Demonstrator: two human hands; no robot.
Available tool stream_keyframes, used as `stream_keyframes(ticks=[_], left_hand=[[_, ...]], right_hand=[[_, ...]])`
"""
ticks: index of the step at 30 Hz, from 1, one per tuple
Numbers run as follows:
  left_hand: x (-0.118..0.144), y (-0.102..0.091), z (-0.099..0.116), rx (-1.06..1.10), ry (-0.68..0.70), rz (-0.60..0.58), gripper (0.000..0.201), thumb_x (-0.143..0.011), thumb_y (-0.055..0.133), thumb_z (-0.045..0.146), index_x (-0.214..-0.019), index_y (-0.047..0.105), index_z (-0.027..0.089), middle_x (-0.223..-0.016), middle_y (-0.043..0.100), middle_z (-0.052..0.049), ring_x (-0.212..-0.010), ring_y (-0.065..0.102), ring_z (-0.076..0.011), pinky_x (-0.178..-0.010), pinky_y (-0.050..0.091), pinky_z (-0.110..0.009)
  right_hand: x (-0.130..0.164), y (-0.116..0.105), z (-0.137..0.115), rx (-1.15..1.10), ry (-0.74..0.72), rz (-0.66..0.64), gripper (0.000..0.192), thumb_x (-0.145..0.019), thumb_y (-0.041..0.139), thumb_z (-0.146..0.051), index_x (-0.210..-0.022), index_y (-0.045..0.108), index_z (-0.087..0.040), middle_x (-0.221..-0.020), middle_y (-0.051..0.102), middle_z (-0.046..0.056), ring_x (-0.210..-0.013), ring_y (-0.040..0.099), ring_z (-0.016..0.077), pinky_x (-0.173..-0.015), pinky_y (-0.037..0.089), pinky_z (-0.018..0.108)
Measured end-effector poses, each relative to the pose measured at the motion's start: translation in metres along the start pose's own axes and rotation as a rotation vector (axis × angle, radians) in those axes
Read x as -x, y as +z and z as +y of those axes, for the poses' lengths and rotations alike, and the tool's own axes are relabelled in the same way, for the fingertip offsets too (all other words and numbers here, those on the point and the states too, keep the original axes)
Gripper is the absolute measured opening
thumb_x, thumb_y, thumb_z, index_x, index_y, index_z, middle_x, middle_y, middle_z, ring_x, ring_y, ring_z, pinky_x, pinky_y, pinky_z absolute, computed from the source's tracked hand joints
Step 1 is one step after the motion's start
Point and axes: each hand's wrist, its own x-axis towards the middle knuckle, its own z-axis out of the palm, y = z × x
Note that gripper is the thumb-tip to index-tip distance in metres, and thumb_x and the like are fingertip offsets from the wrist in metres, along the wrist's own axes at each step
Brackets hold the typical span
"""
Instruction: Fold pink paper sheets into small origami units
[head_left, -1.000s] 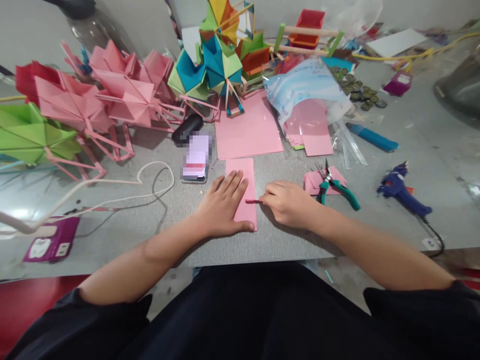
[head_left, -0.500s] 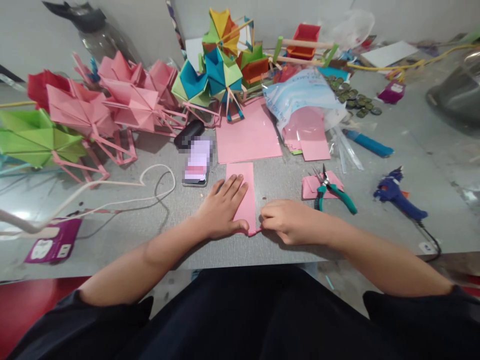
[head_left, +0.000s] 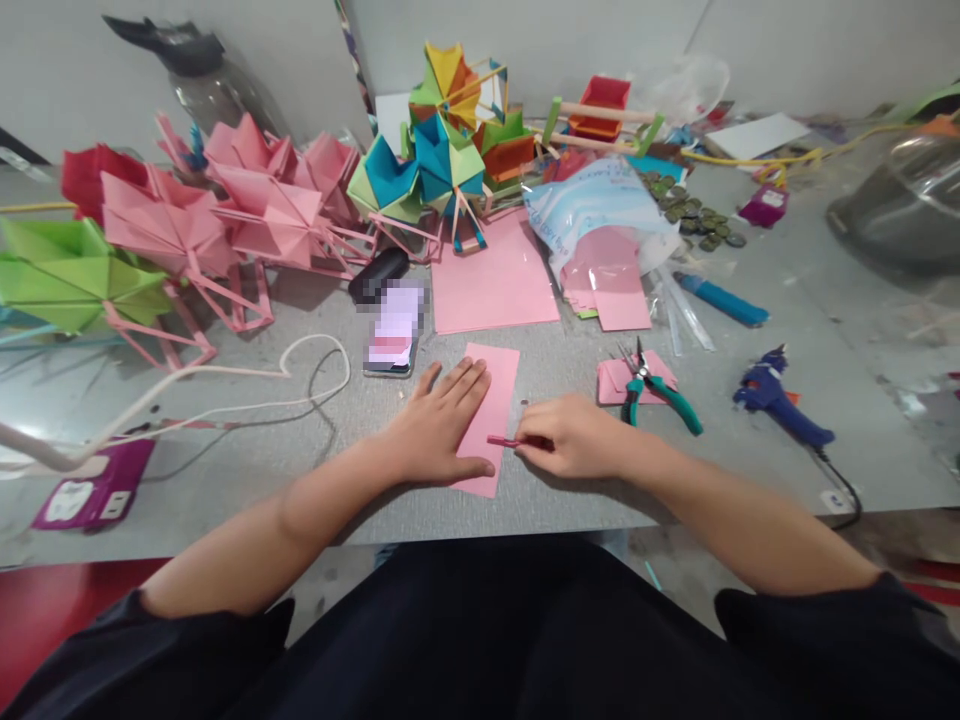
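A grey tabletop (head_left: 825, 320) runs up to a pale wall, and from where I watch, its far left is crowded with pink folded-paper wheels (head_left: 169, 215) on thin legs, plus a green folded-paper wheel (head_left: 75, 275). The pink paper strip (head_left: 499, 400) lies at the near middle of the table, slightly slanted, its far end leaning right. I have the left hand (head_left: 442, 425) flat over its left side, palm down, the fingers a little parted and the thumb stretched well away from them towards the strip's near end. My right hand (head_left: 566, 437) is just right of the strip, its fingers curled, pinching a thin red stick (head_left: 500, 441) with the thumb against the bent index finger. The stick points left over the strip; I cannot tell whether its tip touches the paper.

Beyond the strip I see a large pink sheet (head_left: 491, 285), with a phone (head_left: 394, 325) to its near left, the screen blurred out. To the right of my right hand, green-handled pliers (head_left: 643, 372) rest on small pink paper pieces (head_left: 611, 378), and farther right lies a blue glue gun (head_left: 784, 400).
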Motion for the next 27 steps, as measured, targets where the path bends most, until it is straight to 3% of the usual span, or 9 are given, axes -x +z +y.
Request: stream_keyframes(ticks=[5,13,20,27], left_hand=[[-0.002,0.000,0.001,-0.001,-0.014,-0.044,0.126,-0.092,0.060,0.083,-0.177,0.010,0.004,-0.185,0.005,-0.026,-0.174,0.003,-0.0413,-0.138,-0.003,-0.061],[-0.003,-0.002,0.001,0.006,-0.017,-0.061,0.128,-0.092,0.058,0.085,-0.178,0.007,0.005,-0.185,0.003,-0.025,-0.174,0.002,-0.0410,-0.138,-0.005,-0.060],[-0.004,-0.005,0.003,0.000,-0.040,-0.100,0.127,-0.093,0.059,0.083,-0.177,0.008,0.003,-0.185,-0.001,-0.023,-0.175,0.000,-0.0388,-0.138,-0.006,-0.061],[-0.002,-0.003,-0.001,0.002,0.003,-0.065,0.125,-0.094,0.058,0.084,-0.178,0.009,0.005,-0.184,0.004,-0.026,-0.174,0.005,-0.0409,-0.138,-0.003,-0.063]], right_hand=[[-0.008,0.020,0.007,0.113,0.088,0.135,0.025,-0.098,0.058,-0.019,-0.074,0.065,-0.019,-0.072,0.065,0.003,-0.066,0.053,0.0159,-0.066,0.035,0.031],[-0.027,0.008,0.027,0.218,0.326,0.294,0.020,-0.095,0.060,-0.019,-0.076,0.067,-0.020,-0.077,0.070,0.006,-0.073,0.062,0.0192,-0.072,0.041,0.032],[-0.043,-0.003,0.028,0.392,0.588,0.268,0.023,-0.096,0.059,-0.018,-0.074,0.068,-0.020,-0.082,0.076,0.009,-0.077,0.066,0.0227,-0.070,0.038,0.034],[-0.050,-0.008,0.015,0.506,0.719,0.201,0.030,-0.107,0.049,-0.020,-0.098,0.077,-0.016,-0.103,0.080,0.018,-0.081,0.071,0.0260,-0.068,0.039,0.036]])
